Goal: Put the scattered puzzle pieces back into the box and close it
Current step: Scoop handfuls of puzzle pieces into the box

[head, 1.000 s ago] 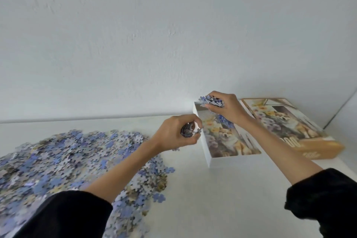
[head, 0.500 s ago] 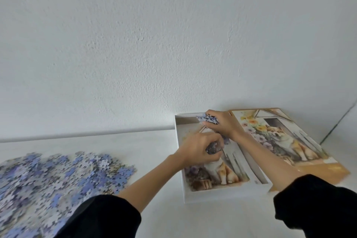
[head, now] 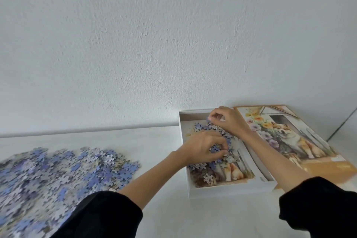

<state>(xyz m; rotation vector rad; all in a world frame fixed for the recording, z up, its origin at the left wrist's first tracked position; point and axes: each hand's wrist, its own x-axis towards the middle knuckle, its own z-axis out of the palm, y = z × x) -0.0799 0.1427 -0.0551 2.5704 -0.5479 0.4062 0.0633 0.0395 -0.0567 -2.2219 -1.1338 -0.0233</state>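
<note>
Head view is giving us a look down at a white worktop (head: 164, 218) running along a white wall (head: 173, 44). On the far left we are seeing the puzzle pile (head: 58, 176), a wide heap of bluish and grey pieces lying loose on the worktop, well apart from the box (head: 228, 192).

Moving right, a black left sleeve (head: 100, 216) is crossing the lower frame. The bare forearm is leading up to the left hand (head: 204, 148), which is sitting over the middle of the open box. Its fingers are curling down against the thumb, pinching some of the boxed pieces (head: 201, 127). Those pieces are lying in a loose drift across the far and middle part of the box's printed floor, and a single piece (head: 208, 178) is sitting alone near the front wall.

Just beyond, the right hand (head: 226, 120) is reaching over the box's far end, fingertips bunched and pinching a few more of the boxed pieces.

Further right, the lid (head: 301, 141) is lying face up just beside the box, showing a dog among flowers; we cannot tell whether they are touching. The black right sleeve (head: 318, 205) is filling the lower right corner.
</note>
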